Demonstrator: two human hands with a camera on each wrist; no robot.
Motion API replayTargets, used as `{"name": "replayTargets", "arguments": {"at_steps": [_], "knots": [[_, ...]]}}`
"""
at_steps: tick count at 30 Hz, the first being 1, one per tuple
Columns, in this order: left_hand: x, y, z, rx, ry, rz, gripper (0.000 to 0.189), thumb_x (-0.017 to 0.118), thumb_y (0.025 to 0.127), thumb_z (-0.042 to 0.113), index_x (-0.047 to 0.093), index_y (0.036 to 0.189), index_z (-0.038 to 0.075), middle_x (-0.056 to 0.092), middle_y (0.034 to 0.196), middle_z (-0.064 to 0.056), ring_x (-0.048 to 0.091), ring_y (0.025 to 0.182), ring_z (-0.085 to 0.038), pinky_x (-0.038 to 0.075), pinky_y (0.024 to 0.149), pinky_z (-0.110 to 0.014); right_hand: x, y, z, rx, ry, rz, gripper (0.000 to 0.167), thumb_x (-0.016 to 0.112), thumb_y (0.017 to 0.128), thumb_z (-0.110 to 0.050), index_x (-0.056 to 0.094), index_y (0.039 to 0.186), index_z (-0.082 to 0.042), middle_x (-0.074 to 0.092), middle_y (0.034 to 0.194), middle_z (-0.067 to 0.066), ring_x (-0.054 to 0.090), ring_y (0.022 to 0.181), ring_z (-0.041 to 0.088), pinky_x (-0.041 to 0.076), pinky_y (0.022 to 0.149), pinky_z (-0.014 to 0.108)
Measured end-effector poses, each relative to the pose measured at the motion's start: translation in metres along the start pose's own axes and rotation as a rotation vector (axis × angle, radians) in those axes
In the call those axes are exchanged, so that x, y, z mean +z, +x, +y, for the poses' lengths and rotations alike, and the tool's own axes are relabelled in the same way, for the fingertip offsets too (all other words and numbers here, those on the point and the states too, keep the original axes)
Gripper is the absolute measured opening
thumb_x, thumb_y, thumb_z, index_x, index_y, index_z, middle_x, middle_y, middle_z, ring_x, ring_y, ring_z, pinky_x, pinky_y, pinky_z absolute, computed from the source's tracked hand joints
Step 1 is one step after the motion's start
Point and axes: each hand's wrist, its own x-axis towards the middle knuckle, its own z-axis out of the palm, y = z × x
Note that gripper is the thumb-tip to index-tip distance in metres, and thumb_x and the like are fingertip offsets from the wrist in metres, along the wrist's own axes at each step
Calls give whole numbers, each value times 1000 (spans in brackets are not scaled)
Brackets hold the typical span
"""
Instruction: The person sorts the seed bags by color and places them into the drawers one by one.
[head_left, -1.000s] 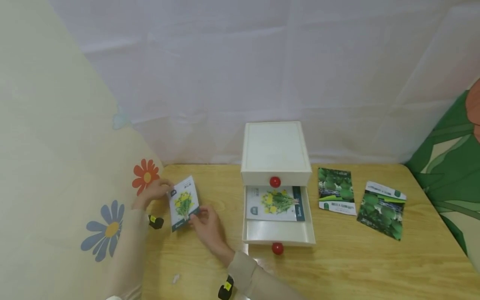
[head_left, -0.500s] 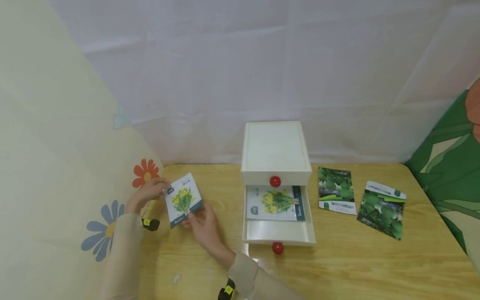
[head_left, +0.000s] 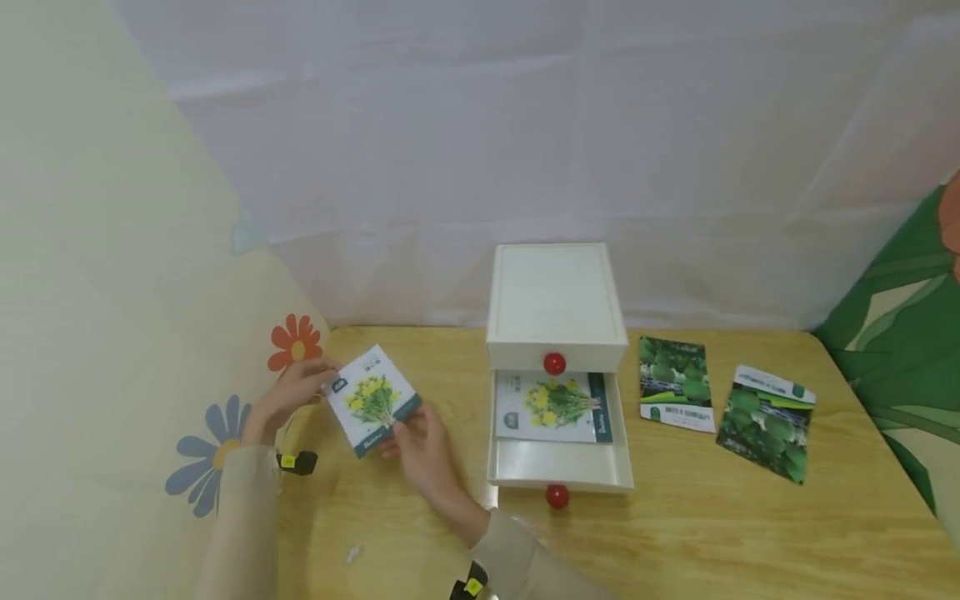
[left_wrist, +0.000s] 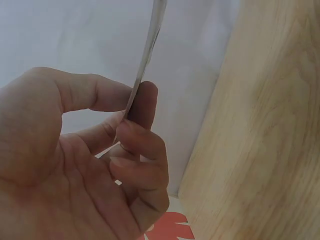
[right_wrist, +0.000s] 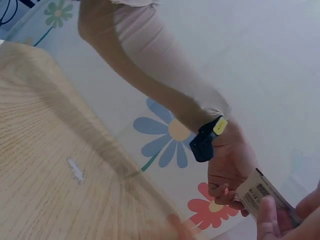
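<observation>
Packet (head_left: pixel 372 402) with yellow flowers and green leaves on its white front is held, tilted, between two hands over the left part of the desk (head_left: pixel 712 525). In the left hand (head_left: pixel 294 392) the grip is nearly closed, thumb and fingers pinching one edge of it. With the right hand (head_left: pixel 429 454) the grip is narrow too, the thumb on the front near the dark blue-green corner, fingers behind. From the right wrist, print shows on the packet's back. To the right of the hands stands a white box (head_left: pixel 555 292) with red knobs (head_left: pixel 555 364); its lower drawer (head_left: pixel 555 467) is pulled out, and a matching packet (head_left: pixel 551 408) lies flat inside, toward the back. Beyond the box, two green leafy packets (head_left: pixel 675 379) lie apart on the desk, beside each other. A small white scrap (head_left: pixel 353 553) lies nearer the front.
</observation>
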Motion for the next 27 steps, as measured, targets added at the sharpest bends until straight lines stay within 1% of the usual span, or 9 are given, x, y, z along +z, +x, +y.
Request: {"name": "replayTargets", "arguments": {"at_steps": [2, 3, 7, 9, 13, 15, 21, 25, 27], "knots": [[2, -4, 1, 11, -8, 11, 45, 57, 111, 33, 60, 142, 1, 68, 130, -17, 63, 113, -26, 56, 97, -43, -4, -1, -4, 4, 4, 4, 26, 57, 105, -1, 53, 130, 4, 69, 110, 19, 74, 87, 30, 69, 82, 44], [4, -6, 1, 7, -16, 22, 44, 58, 110, 33, 60, 141, 2, 68, 130, -17, 63, 113, -25, 56, 96, -42, -6, -1, -7, 5, 1, 1, 26, 56, 105, -1, 52, 130, 4, 69, 110, 19, 74, 87, 30, 69, 83, 45], [9, -14, 4, 17, -54, 30, 41, 58, 110, 31, 60, 139, 2, 68, 130, -16, 63, 109, -25, 56, 91, -37, -14, -5, -18, 6, 12, -8, 26, 53, 108, -3, 51, 132, 5, 68, 113, 21, 73, 89, 31, 68, 86, 50], [12, -18, 5, 23, -78, 25, 38, 59, 110, 29, 61, 136, 1, 69, 128, -16, 64, 106, -25, 55, 87, -34, -17, -7, -23, 8, 17, -10, 27, 53, 108, -3, 50, 133, 5, 67, 116, 23, 73, 88, 27, 69, 83, 47], [19, -27, 8, 50, -90, 10, 31, 60, 109, 25, 62, 129, 1, 69, 124, -17, 64, 102, -24, 54, 81, -30, -21, -13, -32, 22, 28, -13, 32, 56, 105, 0, 49, 135, 5, 64, 124, 25, 72, 89, 23, 70, 81, 42], [21, -31, 11, 62, -91, 9, 29, 59, 109, 23, 62, 127, 0, 70, 124, -17, 65, 101, -24, 56, 79, -29, -24, -17, -35, 21, 15, -20, 35, 58, 103, 2, 47, 136, 5, 62, 127, 25, 72, 88, 23, 70, 80, 43], [25, -40, 22, 75, -110, 8, 28, 59, 108, 19, 61, 127, -1, 70, 121, -18, 66, 99, -24, 58, 76, -29, -33, -26, -45, -15, -41, -69, 38, 57, 104, 1, 45, 140, 3, 61, 131, 27, 72, 89, 23, 68, 83, 52], [26, -46, 25, 88, -136, 2, 25, 58, 107, 15, 59, 126, -2, 70, 117, -17, 67, 94, -22, 57, 71, -28, -39, -30, -51, -25, -68, -90, 36, 57, 106, -1, 46, 140, 2, 63, 129, 26, 72, 87, 22, 69, 80, 49], [27, -50, 25, 101, -148, -6, 25, 58, 106, 14, 59, 125, -3, 69, 115, -17, 66, 92, -21, 55, 68, -27, -42, -31, -53, -25, -91, -94, 33, 57, 107, -3, 49, 138, 1, 65, 126, 25, 72, 85, 23, 69, 77, 45]]}}
